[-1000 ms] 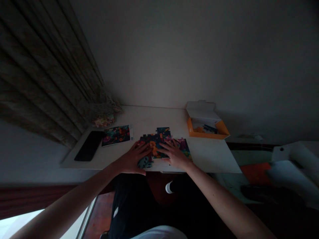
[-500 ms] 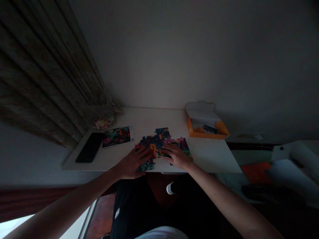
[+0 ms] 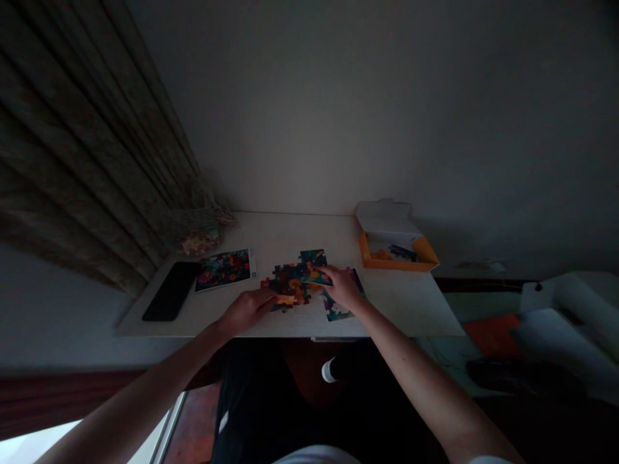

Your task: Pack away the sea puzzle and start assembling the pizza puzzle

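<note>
A partly joined, colourful jigsaw puzzle (image 3: 296,278) lies near the front edge of a pale table (image 3: 411,303). My left hand (image 3: 246,309) rests at the puzzle's left front corner, fingers curled onto the pieces there. My right hand (image 3: 342,285) lies over the puzzle's right half, fingers pointing left and pressed on the pieces. A separate joined patch of puzzle (image 3: 338,310) shows just below my right hand. The room is dim and fine detail of the fingers is hard to see.
A printed picture card (image 3: 225,269) lies left of the puzzle, with a black phone (image 3: 171,299) beyond it. An open orange box (image 3: 395,247) with loose pieces stands at the back right. Curtains (image 3: 82,161) hang at the left. Clutter sits on the floor at right.
Both hands slid apart and toward the puzzle's far part; my left hand drew back to the front left corner, and the puzzle section now shows between the hands.
</note>
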Tool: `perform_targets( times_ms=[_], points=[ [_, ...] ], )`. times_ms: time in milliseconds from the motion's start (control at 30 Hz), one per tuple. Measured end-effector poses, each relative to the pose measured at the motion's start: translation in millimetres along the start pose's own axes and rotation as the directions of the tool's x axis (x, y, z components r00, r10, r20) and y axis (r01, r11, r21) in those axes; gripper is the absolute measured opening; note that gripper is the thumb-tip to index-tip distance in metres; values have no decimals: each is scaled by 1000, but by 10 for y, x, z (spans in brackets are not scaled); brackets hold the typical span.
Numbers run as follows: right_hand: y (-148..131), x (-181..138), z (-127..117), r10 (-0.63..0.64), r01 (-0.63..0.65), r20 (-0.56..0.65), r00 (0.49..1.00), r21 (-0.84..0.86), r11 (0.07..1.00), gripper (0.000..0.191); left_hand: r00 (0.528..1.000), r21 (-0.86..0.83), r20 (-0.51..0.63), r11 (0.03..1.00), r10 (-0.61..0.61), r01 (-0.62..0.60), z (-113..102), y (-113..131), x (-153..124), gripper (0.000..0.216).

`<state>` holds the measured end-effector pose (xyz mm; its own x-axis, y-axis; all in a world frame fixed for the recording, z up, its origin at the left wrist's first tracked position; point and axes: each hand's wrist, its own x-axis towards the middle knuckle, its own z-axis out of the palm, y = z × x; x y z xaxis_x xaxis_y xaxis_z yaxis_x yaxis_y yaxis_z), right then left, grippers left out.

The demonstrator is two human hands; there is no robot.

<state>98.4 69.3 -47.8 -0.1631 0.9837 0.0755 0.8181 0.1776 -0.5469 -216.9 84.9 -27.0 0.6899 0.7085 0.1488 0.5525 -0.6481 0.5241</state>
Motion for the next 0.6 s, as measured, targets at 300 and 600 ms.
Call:
perform_targets(
  times_ms=[300,600],
  points=[
    [-45,32,-51,107,-109,-45,993,-31,994,36,960,45,-250,989,-128,144,-21,-33,419,38],
    [70,-115,-308,-95,117,175,980,-119,986,64,977,221,162,960,137,-171,69,-69,510,41]
  ],
)
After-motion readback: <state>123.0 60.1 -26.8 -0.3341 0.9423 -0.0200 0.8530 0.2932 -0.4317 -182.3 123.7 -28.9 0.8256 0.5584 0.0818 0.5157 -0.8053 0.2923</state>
